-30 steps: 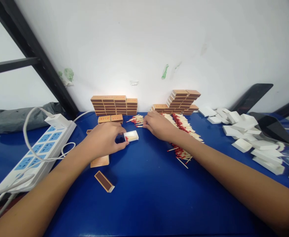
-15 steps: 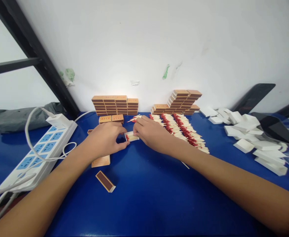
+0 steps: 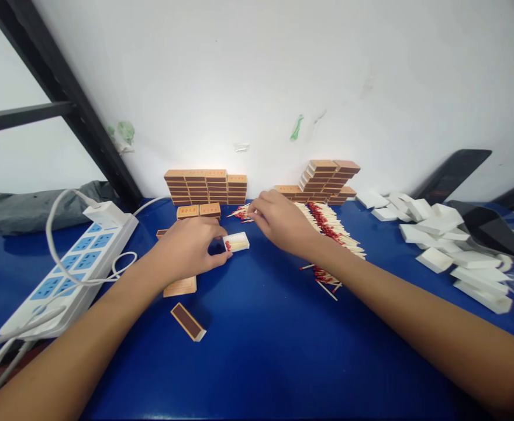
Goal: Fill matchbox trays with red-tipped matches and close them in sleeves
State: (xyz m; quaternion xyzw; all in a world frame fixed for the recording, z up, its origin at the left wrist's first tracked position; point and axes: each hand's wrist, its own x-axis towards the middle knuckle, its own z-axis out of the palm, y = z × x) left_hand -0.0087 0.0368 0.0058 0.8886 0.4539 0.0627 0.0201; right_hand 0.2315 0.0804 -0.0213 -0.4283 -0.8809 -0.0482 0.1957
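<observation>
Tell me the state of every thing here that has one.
Left hand, pinching the matchbox tray.
Matchbox tray, open, holding some red-headed matches.
Right hand, fingers bent near the small match pile; grip unclear.
Match rows, lying loose, partly hidden.
Left matchbox stack, neatly piled.
Right matchbox stack, stepped.
Front matchbox, striker side up.
Power strip, adapter plugged in at its far end.
White matchbox trays, heaped loosely.

Matches [image 3: 238, 244] in the tray [image 3: 234, 237], power strip [image 3: 88, 260] left, matchstick rows [image 3: 338, 227] right.
</observation>
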